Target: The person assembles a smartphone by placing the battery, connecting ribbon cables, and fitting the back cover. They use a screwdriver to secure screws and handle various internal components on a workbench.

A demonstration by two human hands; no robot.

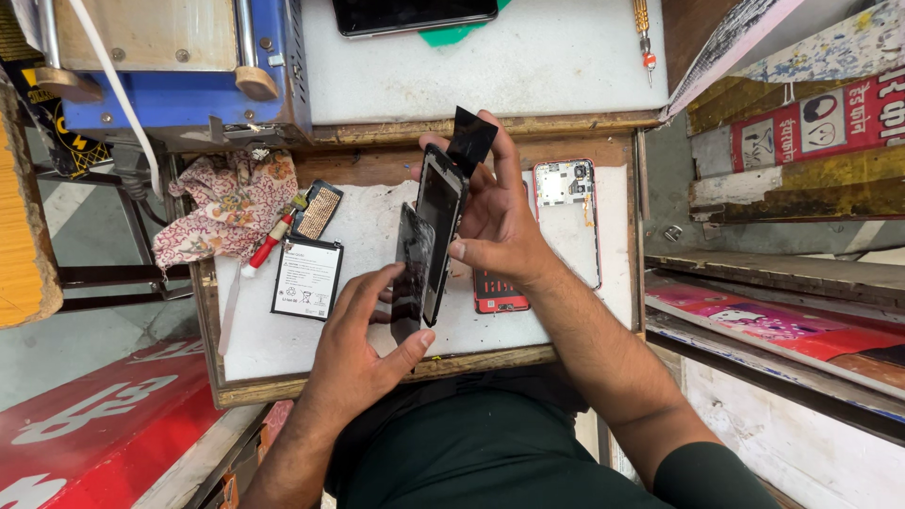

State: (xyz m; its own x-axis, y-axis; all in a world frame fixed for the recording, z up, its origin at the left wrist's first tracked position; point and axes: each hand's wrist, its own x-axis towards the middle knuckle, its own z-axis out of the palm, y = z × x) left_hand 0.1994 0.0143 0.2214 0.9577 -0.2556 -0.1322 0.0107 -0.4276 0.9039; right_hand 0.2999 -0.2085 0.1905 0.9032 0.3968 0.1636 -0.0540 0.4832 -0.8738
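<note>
Right hand (500,226) up over the middle of the bench (584,335), its grip clamped on the black slim phone frame (440,236), thumb on the near long edge, fingers wrapped behind, the frame held on edge and tilted. A black glossy flap (470,139) sticks up from the frame's top end, past the fingertips. Left hand (363,344) comes in from below, wrist bent, palm facing up; its grip is closed on the dark cracked screen panel (411,273), thumb under the lower end, fingers curled round the left side. The panel leans just left of the frame, the two touching or nearly so along the lower part; I cannot tell which.

On the bench's white mat: a white rectangular battery with black border (306,278) near the left edge, a red-handled tool (267,247) and a small gold mesh part (319,211) beside it, a floral cloth (231,203) at the far-left corner. A red-edged open phone body (568,203) lies by the right edge, behind the right hand.
</note>
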